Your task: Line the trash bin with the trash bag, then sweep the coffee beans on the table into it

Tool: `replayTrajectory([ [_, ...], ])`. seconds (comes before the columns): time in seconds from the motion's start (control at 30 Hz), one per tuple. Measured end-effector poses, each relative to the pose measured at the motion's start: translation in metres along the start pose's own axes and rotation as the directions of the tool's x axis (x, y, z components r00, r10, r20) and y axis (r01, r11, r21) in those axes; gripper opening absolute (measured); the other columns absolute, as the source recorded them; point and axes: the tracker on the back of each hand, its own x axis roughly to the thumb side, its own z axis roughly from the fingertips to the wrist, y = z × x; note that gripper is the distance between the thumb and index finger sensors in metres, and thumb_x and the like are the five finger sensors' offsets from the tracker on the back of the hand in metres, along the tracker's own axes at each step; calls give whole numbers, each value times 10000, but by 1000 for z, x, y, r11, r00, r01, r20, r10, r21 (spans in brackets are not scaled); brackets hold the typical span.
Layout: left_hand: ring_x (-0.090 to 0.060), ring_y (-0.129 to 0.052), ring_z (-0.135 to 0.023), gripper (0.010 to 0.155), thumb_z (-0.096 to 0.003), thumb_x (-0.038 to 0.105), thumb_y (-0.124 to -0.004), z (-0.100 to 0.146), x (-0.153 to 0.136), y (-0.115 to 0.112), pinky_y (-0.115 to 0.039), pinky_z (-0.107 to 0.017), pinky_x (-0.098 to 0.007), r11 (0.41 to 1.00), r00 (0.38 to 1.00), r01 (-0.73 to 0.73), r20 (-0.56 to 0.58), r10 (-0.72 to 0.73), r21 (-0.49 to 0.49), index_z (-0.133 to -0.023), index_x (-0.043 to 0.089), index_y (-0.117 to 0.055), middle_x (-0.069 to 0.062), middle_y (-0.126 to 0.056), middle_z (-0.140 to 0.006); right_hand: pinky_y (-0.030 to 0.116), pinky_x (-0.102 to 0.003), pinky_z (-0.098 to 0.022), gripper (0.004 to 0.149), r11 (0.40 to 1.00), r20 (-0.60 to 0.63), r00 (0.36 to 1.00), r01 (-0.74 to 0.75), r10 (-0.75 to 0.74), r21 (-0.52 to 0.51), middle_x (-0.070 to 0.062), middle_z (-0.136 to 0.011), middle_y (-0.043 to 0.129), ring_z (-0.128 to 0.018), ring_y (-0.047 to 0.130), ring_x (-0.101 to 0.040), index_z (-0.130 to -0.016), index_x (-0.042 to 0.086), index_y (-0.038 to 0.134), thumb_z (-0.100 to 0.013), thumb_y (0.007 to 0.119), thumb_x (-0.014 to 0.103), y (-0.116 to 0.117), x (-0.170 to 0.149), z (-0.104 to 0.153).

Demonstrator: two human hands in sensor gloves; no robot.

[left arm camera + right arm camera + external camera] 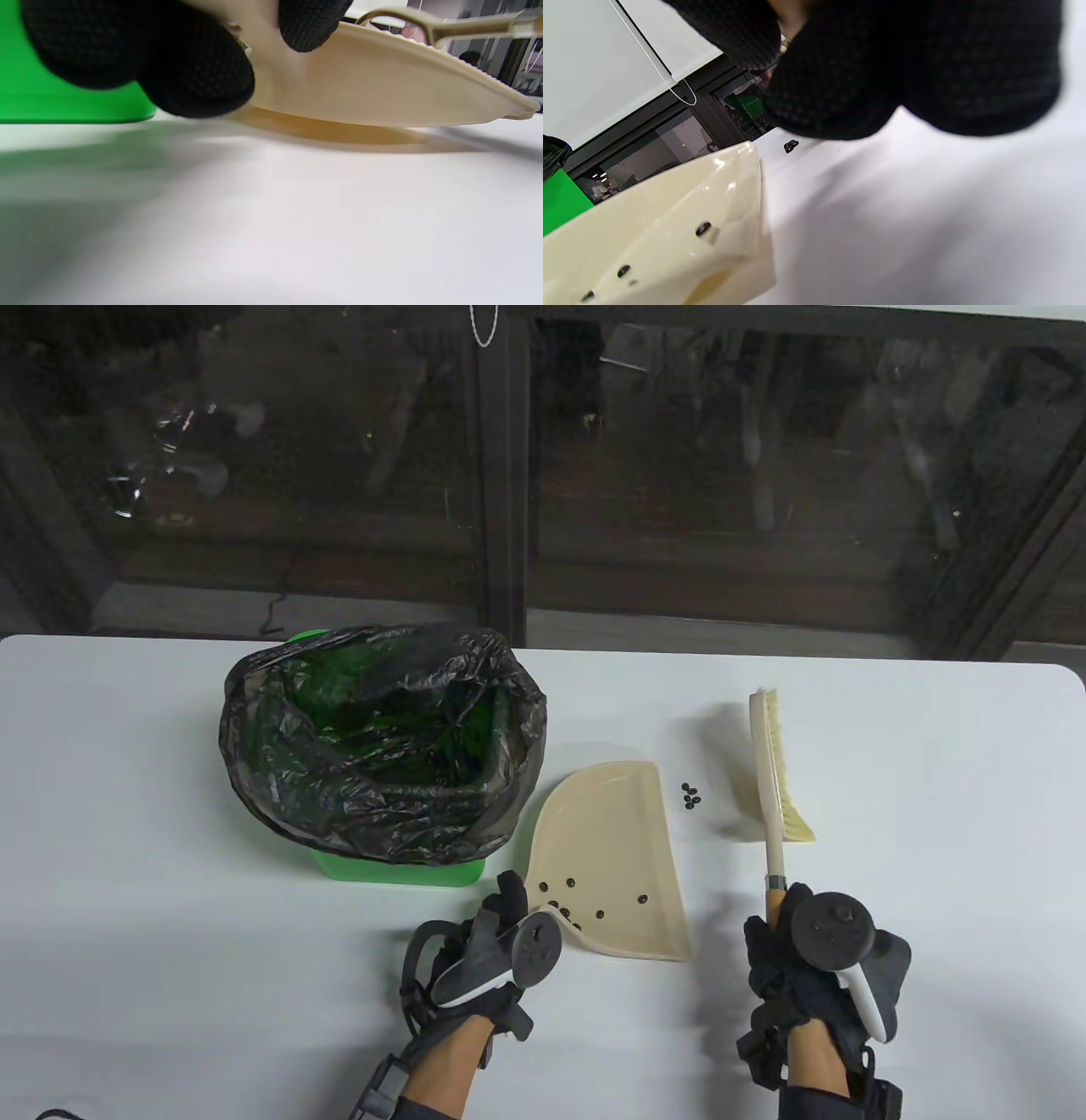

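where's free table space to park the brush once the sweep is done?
Bare white table right of the cream brush, out to the right edge. Also bare: the left strip beside the green bin lined with a black bag. Crowded: the middle, around the cream dustpan and the loose coffee beans.

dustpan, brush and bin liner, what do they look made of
Dustpan: likely hard plastic, smooth cream finish; it shows glossy highlights in the right wrist view. Brush: pale straw-coloured bristles, natural or synthetic unclear; the handle looks wooden with a metal band. Bag: thin black plastic film, crinkled and shiny, with the green bin showing through it.
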Motion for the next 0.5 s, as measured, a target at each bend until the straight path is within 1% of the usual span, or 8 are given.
replayTrajectory([
  [0.17, -302, -1013, -409, 666, -737, 294, -603, 7, 6, 19, -850, -339, -477, 997, 997, -67, 52, 64, 47, -1136, -203, -412, -272, -782, -934, 906, -328, -133, 695, 1000, -1, 1000, -7, 7, 4, -117, -593, 920, -230, 997, -105, -973, -106, 394, -532, 734, 310, 0, 0, -2],
  [0.27, -302, -1013, -409, 664, -738, 293, -603, 12, 9, 31, -850, -338, -476, 990, 991, -117, 69, 112, 74, -1136, -204, -413, -273, -782, -934, 906, -327, -132, 694, 997, -1, 997, -77, 77, -4, -117, -592, 921, -229, 997, -104, -973, -106, 394, -533, 734, 309, -1, 0, -2],
  [0.3, -302, -1013, -407, 664, -738, 294, -603, 13, 10, 34, -850, -337, -476, 989, 990, -126, 73, 120, 83, -1137, -202, -414, -274, -783, -934, 906, -328, -132, 695, 997, -3, 997, -76, 76, -4, -119, -592, 921, -228, 997, -105, -973, -107, 394, -532, 735, 308, -1, -1, -3],
  [0.4, -300, -1013, -407, 662, -739, 293, -602, 17, 14, 45, -850, -336, -474, 985, 989, -128, 91, 118, 116, -1137, -202, -416, -272, -784, -934, 904, -334, -131, 694, 998, -2, 998, -61, 61, 1, -125, -592, 921, -229, 996, -111, -973, -109, 395, -533, 738, 303, -1, -1, -3],
  [0.5, -299, -1013, -403, 663, -740, 294, -601, 23, 18, 54, -850, -334, -471, 981, 985, -140, 118, 125, 134, -1138, -201, -414, -272, -785, -933, 904, -334, -129, 695, 996, 9, 996, -89, 89, 0, -127, -590, 922, -228, 997, -113, -972, -111, 396, -532, 739, 302, -1, 1, -2],
])
